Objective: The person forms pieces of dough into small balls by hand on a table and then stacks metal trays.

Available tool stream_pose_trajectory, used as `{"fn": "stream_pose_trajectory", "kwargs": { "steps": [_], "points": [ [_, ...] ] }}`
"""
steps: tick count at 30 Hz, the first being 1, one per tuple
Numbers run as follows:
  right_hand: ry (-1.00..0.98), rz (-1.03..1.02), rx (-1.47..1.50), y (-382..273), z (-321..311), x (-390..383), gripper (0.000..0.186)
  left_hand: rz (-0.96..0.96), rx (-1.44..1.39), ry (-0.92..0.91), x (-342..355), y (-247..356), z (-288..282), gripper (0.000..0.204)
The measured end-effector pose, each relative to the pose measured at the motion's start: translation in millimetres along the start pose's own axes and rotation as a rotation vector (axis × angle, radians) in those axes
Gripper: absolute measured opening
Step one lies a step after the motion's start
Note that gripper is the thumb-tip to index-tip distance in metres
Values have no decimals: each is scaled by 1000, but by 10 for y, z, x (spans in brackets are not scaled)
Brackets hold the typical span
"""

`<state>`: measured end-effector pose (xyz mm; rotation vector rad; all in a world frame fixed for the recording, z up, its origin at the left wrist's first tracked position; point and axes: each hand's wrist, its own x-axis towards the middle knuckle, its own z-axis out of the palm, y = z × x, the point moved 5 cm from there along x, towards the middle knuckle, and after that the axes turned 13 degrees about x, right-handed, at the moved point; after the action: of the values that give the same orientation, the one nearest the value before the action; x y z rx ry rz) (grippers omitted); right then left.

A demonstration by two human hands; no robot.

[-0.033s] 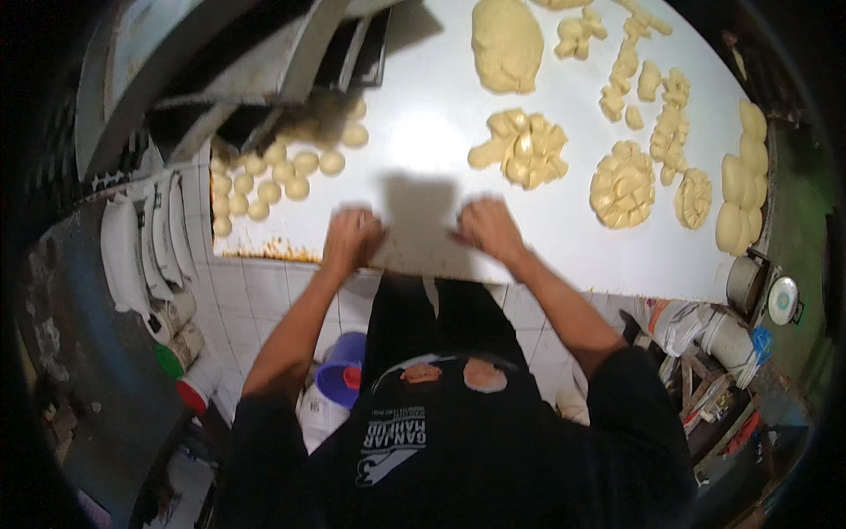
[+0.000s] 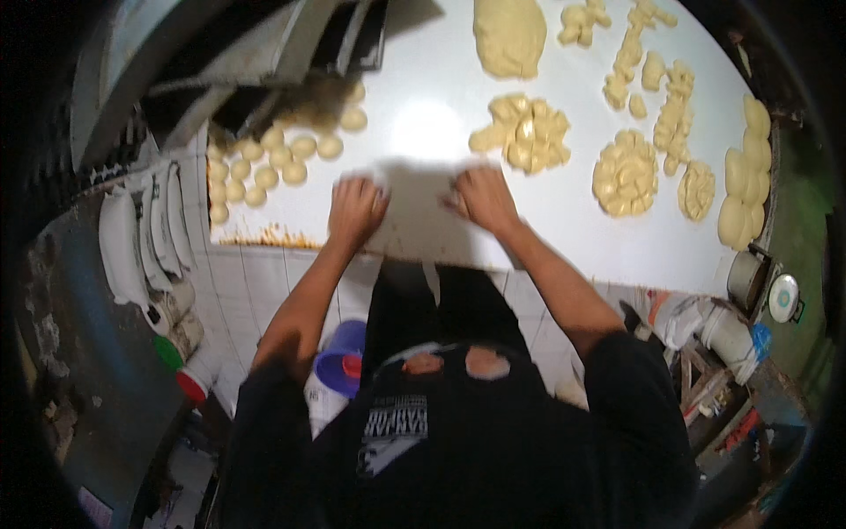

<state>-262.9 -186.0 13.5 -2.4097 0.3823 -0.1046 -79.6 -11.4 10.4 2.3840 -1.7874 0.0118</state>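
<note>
Both hands press palm-down on the white worktop (image 2: 564, 220), centre of frame. The left hand (image 2: 354, 210) is cupped over something small; a bit of pale dough seems to peek at its fingertips, hard to tell. The right hand (image 2: 480, 198) is likewise curled flat on the surface; what it covers is hidden.

Progress, judged: many rolled dough balls (image 2: 278, 159) sit in a cluster at upper left, so a good share looks shaped. Still unshaped: a heap of cut dough pieces (image 2: 526, 132) just above the right hand, a second heap (image 2: 626, 174) right of it, strips of chunks (image 2: 652, 79) at upper right, a big dough lump (image 2: 509, 35) top centre, and larger rounds (image 2: 745, 172) along the right edge.

Packages: a blue tub with a red cap (image 2: 339, 360) below the worktop edge; white containers (image 2: 705, 326) at lower right. Labels unreadable.
</note>
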Motion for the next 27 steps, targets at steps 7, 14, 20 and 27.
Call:
{"fn": "stream_pose_trajectory", "kwargs": {
  "steps": [7,14,20,27],
  "points": [
    [-349,128,11,-20,149,-232,33,-133,-276,-385,-570,187,337,15],
    [186,-113,60,-297,367,-276,25,-137,-198,112,-411,533,374,21],
    [158,-126,40,-225,-36,108,27,-520,-34,101,-14,-84,-25,21],
    [81,111,124,-270,-113,-580,32,-107,60,-99,-674,-1,18,22]
  ]
}}
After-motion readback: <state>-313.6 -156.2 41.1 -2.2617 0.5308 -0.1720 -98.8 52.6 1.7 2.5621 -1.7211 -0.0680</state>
